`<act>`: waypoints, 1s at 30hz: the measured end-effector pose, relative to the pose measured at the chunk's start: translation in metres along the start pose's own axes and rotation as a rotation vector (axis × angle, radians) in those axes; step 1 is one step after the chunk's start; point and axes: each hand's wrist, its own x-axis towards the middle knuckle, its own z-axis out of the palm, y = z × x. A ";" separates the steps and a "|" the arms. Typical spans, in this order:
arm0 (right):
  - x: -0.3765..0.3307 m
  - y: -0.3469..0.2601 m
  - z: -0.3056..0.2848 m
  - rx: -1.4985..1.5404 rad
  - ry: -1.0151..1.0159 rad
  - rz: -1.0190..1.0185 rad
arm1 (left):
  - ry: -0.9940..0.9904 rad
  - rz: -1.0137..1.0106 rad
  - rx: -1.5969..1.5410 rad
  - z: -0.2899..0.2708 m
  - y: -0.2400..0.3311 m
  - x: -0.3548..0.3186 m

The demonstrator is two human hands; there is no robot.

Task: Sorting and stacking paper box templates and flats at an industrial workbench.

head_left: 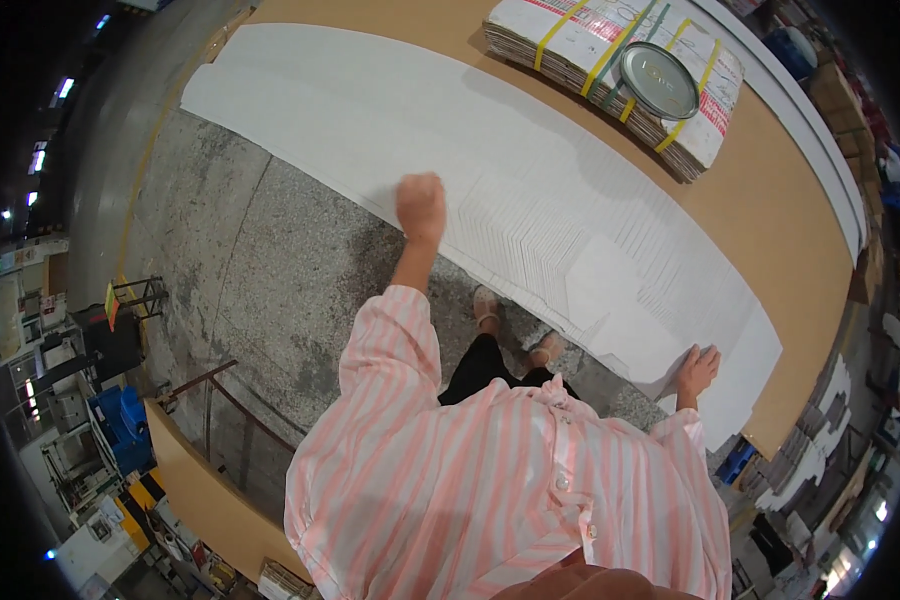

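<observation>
Head view: L hand (421, 206) fisted, R hand (697, 370) flat on fanned white sheets (530, 200); sheet edges blurred.

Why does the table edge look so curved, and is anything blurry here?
Head view: the fisheye lens bows the brown table and rings the frame in black; the left hand looks soft and slightly blurred; the round metal lid glints; the white sheets are evenly lit.

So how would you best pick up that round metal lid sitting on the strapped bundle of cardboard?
Take the round metal lid by its rim, pinching opposite edges from above. It lies flat on the strapped bundle, so nothing offers itself but the thin raised edge, and the top is open. Both the left hand and right hand rest on the white sheets, far from it.
</observation>
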 end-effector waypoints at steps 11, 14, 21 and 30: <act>0.003 -0.006 0.002 -0.020 -0.023 0.008 | -0.548 -0.482 -0.537 0.005 0.012 -0.023; 0.001 -0.005 -0.004 -0.008 -0.027 0.024 | -0.730 -0.733 -1.783 -0.004 0.026 -0.050; -0.005 -0.006 -0.027 -0.026 -0.054 0.015 | -0.694 -0.922 -2.391 -0.021 0.087 -0.158; -0.005 0.023 -0.033 0.117 -0.010 -0.266 | -0.439 -0.967 -1.998 0.016 0.163 -0.216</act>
